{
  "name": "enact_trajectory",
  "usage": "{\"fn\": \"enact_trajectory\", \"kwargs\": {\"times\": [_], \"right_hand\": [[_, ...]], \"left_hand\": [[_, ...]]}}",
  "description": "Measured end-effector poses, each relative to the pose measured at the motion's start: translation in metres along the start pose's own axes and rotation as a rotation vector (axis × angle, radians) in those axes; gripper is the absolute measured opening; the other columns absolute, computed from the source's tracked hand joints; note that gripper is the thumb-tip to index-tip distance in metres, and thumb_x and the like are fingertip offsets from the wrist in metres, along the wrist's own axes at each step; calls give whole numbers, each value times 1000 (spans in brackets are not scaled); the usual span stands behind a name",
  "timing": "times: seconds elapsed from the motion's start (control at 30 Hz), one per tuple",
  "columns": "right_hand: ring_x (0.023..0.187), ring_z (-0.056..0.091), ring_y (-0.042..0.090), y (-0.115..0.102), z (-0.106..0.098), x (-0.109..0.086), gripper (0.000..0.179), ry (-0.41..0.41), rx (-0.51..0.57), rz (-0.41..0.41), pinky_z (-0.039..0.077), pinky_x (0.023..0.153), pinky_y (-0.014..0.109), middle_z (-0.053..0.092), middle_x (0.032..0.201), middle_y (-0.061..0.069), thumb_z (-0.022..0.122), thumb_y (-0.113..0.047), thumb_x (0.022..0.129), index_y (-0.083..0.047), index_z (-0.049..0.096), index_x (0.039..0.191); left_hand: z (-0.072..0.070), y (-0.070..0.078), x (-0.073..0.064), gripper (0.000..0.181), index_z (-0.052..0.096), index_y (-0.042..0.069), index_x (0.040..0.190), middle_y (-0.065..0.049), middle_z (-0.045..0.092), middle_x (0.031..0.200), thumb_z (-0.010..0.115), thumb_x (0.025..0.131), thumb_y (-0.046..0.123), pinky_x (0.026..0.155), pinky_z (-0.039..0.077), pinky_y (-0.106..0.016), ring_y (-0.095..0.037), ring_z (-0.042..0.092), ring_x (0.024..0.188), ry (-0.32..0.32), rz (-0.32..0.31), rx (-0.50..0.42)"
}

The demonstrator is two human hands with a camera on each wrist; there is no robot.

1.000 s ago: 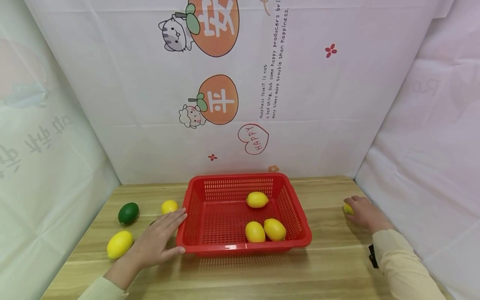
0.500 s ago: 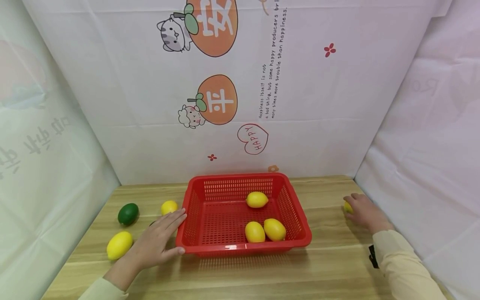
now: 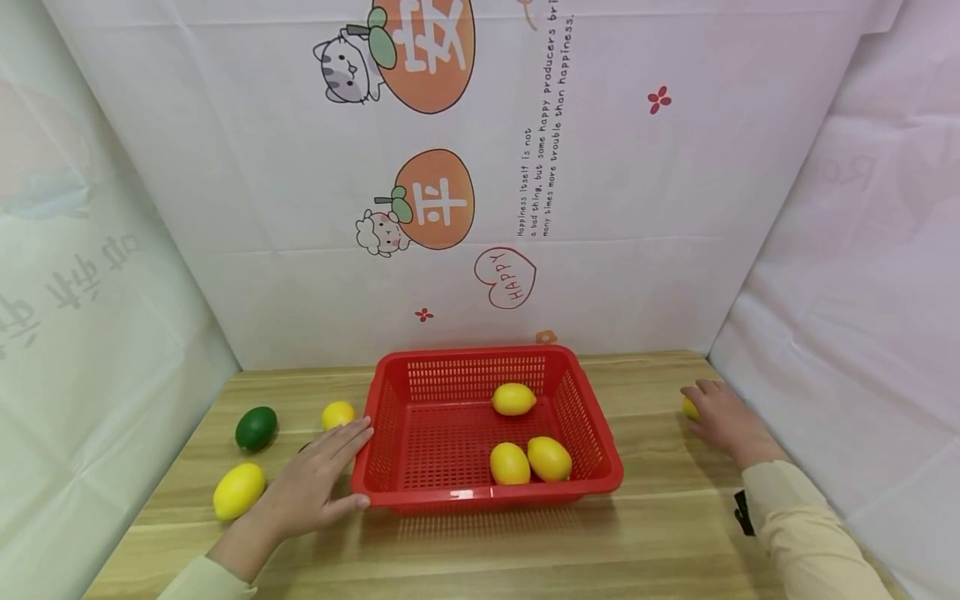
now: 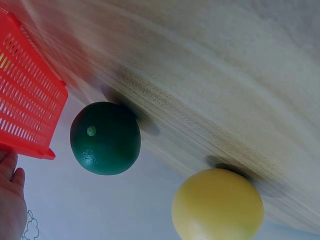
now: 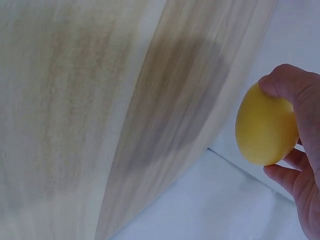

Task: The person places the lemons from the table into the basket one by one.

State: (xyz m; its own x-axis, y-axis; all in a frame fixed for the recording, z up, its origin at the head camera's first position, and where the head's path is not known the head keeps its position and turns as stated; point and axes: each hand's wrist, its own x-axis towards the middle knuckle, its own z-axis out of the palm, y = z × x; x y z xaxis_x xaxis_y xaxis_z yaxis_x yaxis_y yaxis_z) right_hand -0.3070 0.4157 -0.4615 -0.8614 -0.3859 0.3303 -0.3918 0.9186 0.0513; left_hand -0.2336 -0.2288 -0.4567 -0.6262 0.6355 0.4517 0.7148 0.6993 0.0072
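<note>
A red plastic basket (image 3: 465, 495) with slotted walls stands mid-table, three lemons (image 3: 513, 400) inside it. My left hand (image 3: 311, 483) touches the basket's left rim with its fingers extended. Over at the table's right, my right hand (image 3: 727, 425) grips a lemon (image 5: 265, 125) between thumb and fingers. In the right wrist view that lemon is off the tabletop, its shadow apart from it; the head view shows only a sliver of it past the fingers.
Left of the basket lie a dark green, lime-like fruit (image 3: 257, 428), a lemon (image 3: 239, 491) near my left wrist and another yellow fruit (image 3: 339, 414) behind the left fingers. A printed white cloth (image 3: 600, 275) walls the wooden table (image 3: 645, 542) at back and sides.
My right hand, with the lemon in its grip, has risen a little and shifted slightly left. The left hand, basket and other fruit have stayed put.
</note>
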Motion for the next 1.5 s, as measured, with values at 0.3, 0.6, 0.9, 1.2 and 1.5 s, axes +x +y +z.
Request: {"fn": "enact_trajectory", "kwargs": {"times": [0.3,0.6,0.9,1.2,1.5], "right_hand": [[102,51,52,-10,-8,6,47,41,-34,-23,44,87,61,54,109,35,80,-3,72,9,58,112],[97,52,51,-19,-13,14,49,140,-49,-92,46,82,60,54,105,36,81,0,65,9,59,107],[93,53,48,-29,-21,19,50,184,-74,-120,47,79,57,56,102,31,82,-1,62,9,60,107],[91,54,49,-40,-28,26,53,235,-98,-173,48,78,58,56,103,32,83,-2,59,8,61,106],[92,55,47,-55,-41,34,51,314,-120,-232,50,75,57,56,102,30,81,0,58,5,60,105]], "left_hand": [[1,0,0,84,43,0,144,-13,39,151,62,87,58,105,39,-50,-31,39,135,5,3,-3],[1,0,0,83,45,-1,143,-13,40,150,62,87,58,104,39,-50,-31,40,135,24,19,-8],[0,0,0,83,45,-1,142,-14,41,150,60,87,59,103,40,-51,-33,41,134,28,29,-15],[-1,0,1,83,45,-1,143,-14,40,150,61,87,59,104,39,-50,-32,41,134,16,16,-8],[0,0,0,83,44,-1,143,-14,39,150,62,87,58,104,40,-50,-32,40,135,9,10,-12]]}}
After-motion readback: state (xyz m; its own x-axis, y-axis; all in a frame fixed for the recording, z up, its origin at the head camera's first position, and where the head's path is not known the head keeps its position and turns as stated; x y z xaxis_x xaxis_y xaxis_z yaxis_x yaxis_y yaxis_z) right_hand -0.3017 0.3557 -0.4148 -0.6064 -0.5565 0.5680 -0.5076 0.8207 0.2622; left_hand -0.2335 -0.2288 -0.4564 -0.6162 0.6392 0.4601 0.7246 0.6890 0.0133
